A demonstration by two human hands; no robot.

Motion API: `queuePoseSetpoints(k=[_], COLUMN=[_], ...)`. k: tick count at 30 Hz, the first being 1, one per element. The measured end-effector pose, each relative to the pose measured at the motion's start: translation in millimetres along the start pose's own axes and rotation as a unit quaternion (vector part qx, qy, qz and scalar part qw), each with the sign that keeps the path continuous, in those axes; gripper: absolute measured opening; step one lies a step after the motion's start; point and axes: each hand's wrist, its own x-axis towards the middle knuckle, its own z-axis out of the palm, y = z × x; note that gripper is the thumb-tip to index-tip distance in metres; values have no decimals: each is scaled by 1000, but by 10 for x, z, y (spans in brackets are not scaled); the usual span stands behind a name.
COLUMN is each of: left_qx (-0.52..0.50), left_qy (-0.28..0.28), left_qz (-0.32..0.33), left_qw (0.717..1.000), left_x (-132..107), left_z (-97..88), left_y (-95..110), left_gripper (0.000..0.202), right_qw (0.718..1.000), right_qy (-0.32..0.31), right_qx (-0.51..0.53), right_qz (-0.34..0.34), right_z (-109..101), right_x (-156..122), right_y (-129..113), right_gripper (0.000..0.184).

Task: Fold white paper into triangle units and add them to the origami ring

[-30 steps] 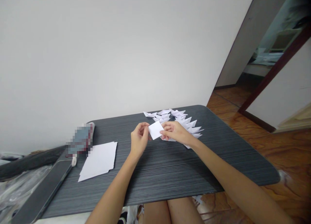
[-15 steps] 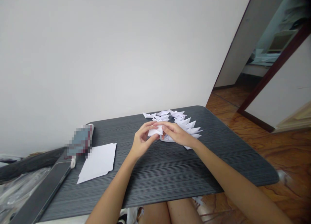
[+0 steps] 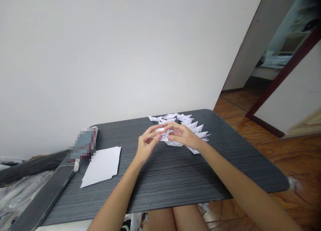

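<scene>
My left hand and my right hand meet over the far middle of a dark striped table. Both pinch a small white paper piece that is folded narrow between the fingertips. Just behind and to the right of my hands lies a cluster of several folded white paper pieces with pointed tips.
A stack of flat white paper sheets lies on the table's left part. Beside it are a blurred small object and a dark flat device at the left edge. A wall stands behind; wooden floor and a doorway are to the right.
The small paper was a flat square held up between both hands; now it is folded over and pressed narrow between my fingertips. My hands have drawn closer together.
</scene>
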Motion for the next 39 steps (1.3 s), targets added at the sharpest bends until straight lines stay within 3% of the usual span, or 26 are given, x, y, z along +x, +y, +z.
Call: queuePoseSetpoints(k=[10,17,23,31,39], left_qx=[-12,-31,-4,19,91], left_qy=[-18,-36,-75,10,36], left_qz=[23,23,44,14,35], left_qw=[999,999,996,1000,995], left_x=[-10,-21,-29,-18,-17], left_z=[37,24,27,40,16], left_y=[4,16,-14,-138,-92], left_gripper=[15,16,20,21,15], right_qw=[990,987,995,985,993], right_qy=[15,21,27,124,87], right_qx=[-138,-151,-93,-111,-72], right_qz=[-37,-57,-27,-53,-22], right_z=[34,27,30,80,46], right_x=[-19,-24,-22,21,33], right_y=[-75,-83,-31,141,113], right_gripper=[12,13,10,11,11])
